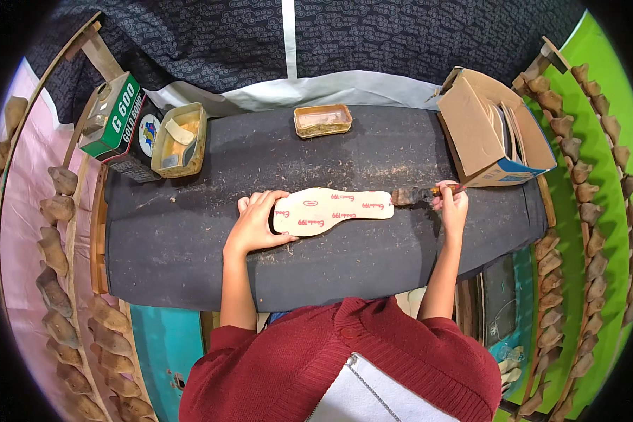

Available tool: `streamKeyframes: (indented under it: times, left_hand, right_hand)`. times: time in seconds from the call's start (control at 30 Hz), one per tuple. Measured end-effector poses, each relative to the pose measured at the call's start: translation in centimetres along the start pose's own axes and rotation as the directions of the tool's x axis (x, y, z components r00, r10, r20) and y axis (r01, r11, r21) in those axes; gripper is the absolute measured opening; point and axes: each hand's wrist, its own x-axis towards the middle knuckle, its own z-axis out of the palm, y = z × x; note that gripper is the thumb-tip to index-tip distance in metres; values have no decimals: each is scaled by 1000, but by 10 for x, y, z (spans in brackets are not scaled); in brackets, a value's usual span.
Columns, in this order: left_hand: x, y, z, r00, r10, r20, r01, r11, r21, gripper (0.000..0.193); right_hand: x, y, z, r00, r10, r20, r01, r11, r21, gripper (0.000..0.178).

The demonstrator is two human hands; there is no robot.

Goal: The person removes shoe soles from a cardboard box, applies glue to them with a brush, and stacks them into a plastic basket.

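Note:
A pale insole board [334, 212] with red print lies across the middle of the dark cloth-covered table. My left hand [259, 221] grips its wide end, thumb along the near edge and fingers at the far edge. In my right hand [450, 204] is a flat brush [418, 196], its handle pinched between the fingers. The brush's dark bristles meet the narrow end of the board; whether they press on its top or only its edge I cannot tell.
Far left stand a green and black can [123, 126] and a tub [181, 165] holding a light scraper-like piece. A shallow container [322, 121] sits at the back middle. An open cardboard box [478, 133] with flat sheets is at far right. Racks of wooden shoe lasts [589, 211] flank both sides.

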Motion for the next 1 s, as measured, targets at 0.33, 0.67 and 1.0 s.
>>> streamKeyframes:
  times: [0.33, 0.67, 1.0]
  left_hand:
    - [-1, -5, -2, 995, 60, -80, -66, 995, -70, 73]
    - [0, -14, -3, 968, 159, -193, -248, 690, -680, 77]
    - [-4, -16, 6, 969, 14, -246, -235, 361, -903, 86]
  right_hand:
    - [34, -16, 61, 981, 84, 172, -159, 861, 483, 25]
    - [94, -4, 156, 927, 220, 305, -350, 800, 488, 26]
    - [105, 13, 175, 856, 301, 420, -451, 832, 323, 28]
